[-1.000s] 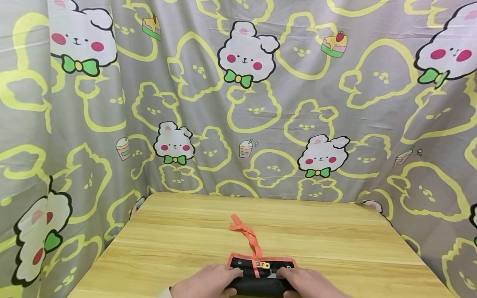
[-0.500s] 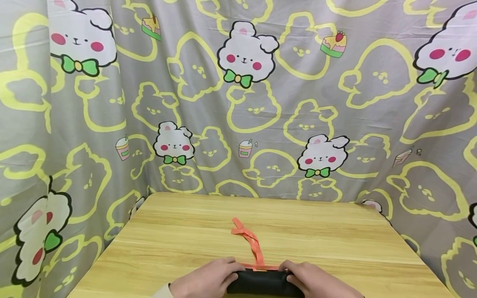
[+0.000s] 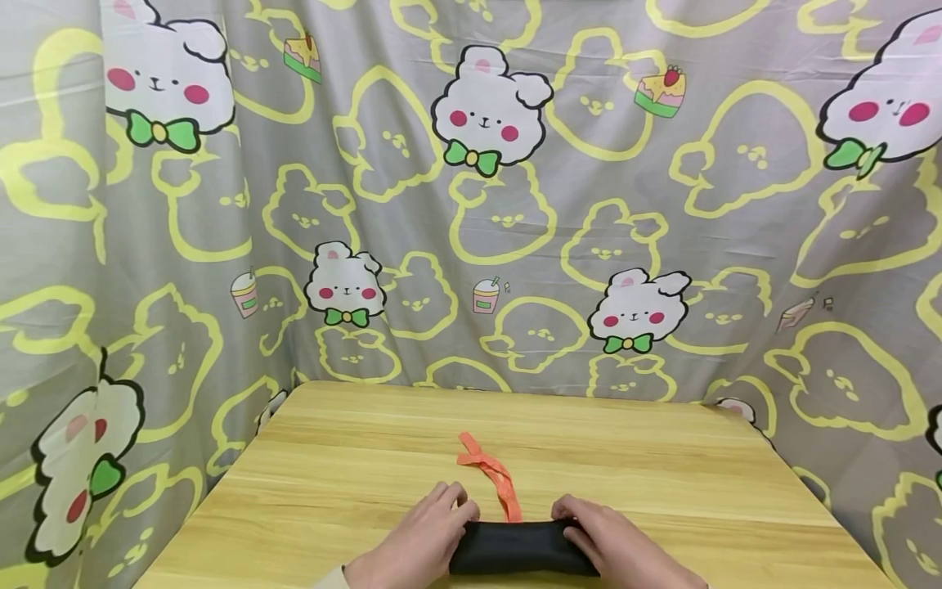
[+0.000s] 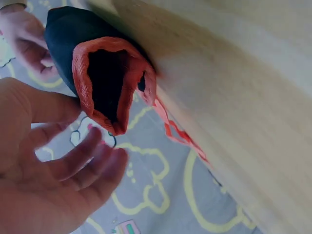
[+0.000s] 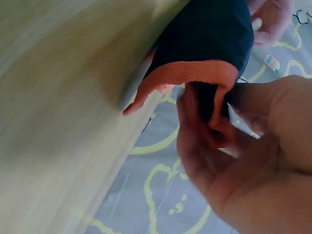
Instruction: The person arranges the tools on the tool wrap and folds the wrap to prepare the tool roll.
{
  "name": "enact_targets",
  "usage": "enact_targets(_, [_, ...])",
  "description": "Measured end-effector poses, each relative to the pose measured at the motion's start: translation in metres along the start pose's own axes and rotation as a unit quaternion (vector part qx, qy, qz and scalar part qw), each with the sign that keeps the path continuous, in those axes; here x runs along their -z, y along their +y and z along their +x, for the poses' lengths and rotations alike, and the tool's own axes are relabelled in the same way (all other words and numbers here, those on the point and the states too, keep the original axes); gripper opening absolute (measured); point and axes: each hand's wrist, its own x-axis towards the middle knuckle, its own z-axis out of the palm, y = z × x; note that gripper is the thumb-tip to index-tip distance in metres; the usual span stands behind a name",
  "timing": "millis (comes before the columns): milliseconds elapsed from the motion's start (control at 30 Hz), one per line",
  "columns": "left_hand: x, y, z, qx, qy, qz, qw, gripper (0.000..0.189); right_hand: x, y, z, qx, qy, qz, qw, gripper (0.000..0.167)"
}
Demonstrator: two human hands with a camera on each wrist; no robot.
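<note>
A black roll-up pouch (image 3: pixel 522 548) with orange trim lies rolled into a tube near the table's front edge. Its orange tie strap (image 3: pixel 502 483) trails away from it over the table. At the pouch's left end is my left hand (image 3: pixel 423 536); in the left wrist view its thumb (image 4: pixel 53 105) touches the pouch's side, while the loosely bent fingers stand apart from the orange-rimmed opening. My right hand (image 3: pixel 614 540) grips the right end, fingers over the far side and thumb on the near side, as the right wrist view shows. The pouch's contents are hidden inside the roll.
The wood-grain table (image 3: pixel 353 458) extends behind and to both sides of the pouch. A grey curtain (image 3: pixel 412 221) with cartoon bunnies hangs close around the table's back and sides.
The pouch's inside, with a yellow item showing, has been rolled over and covered by black fabric. The left hand's fingers have since lifted and loosened; the right hand stays on its end.
</note>
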Motion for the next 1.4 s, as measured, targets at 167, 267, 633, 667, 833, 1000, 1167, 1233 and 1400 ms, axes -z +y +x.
enact_targets(167, [0.001,0.001,0.0,-0.016,-0.001,0.029,0.9994,0.017,-0.002,-0.001,-0.003,0.043,0.071,-0.102,0.9913,0.024])
enact_targets(267, [0.002,0.0,-0.001,-0.008,-0.027,0.031,0.9991,0.012,0.0,-0.002,-0.004,0.047,0.061,-0.11,0.991,0.022])
enact_targets(633, [-0.001,-0.003,-0.001,0.0,-0.088,0.04,0.9953,0.044,0.002,-0.005,-0.007,-0.005,-0.041,-0.132,0.9905,0.069])
enact_targets(667, [-0.001,-0.003,-0.001,-0.001,-0.087,0.042,0.9954,0.043,0.001,-0.005,-0.007,0.011,-0.035,-0.155,0.9872,0.071])
enact_targets(833, [0.0,-0.001,-0.001,0.001,-0.091,0.038,0.9951,0.04,-0.003,-0.003,-0.007,0.045,-0.026,-0.203,0.9778,0.059])
enact_targets(1000, [0.004,-0.002,-0.002,0.004,-0.099,0.023,0.9948,0.039,-0.003,-0.004,-0.004,0.028,-0.056,-0.158,0.9854,0.047])
enact_targets(1167, [0.013,-0.004,-0.005,0.012,-0.113,-0.015,0.9934,0.032,-0.002,-0.007,-0.003,-0.007,-0.092,-0.1,0.9907,0.049])
enact_targets(1233, [0.015,-0.005,-0.006,0.017,-0.12,-0.034,0.9921,0.029,-0.001,-0.007,-0.003,-0.022,-0.106,-0.071,0.9915,0.055])
enact_targets(1400, [0.018,-0.007,-0.007,0.021,-0.132,-0.054,0.9896,0.03,-0.001,-0.007,-0.005,-0.034,-0.112,-0.017,0.993,0.067])
